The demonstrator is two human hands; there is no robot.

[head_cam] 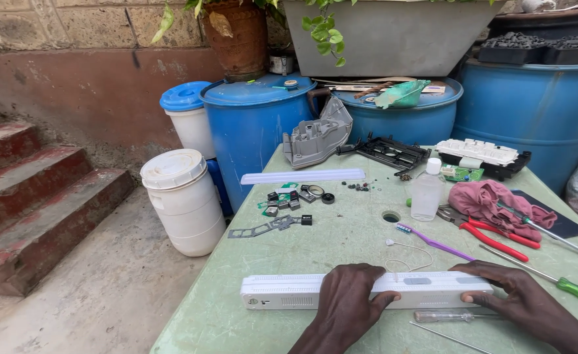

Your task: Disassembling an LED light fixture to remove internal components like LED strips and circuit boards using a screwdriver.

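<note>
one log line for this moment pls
left hand flat on long white casing | right hand gripping its right end | casing on green table | screwdriver beside it
</note>
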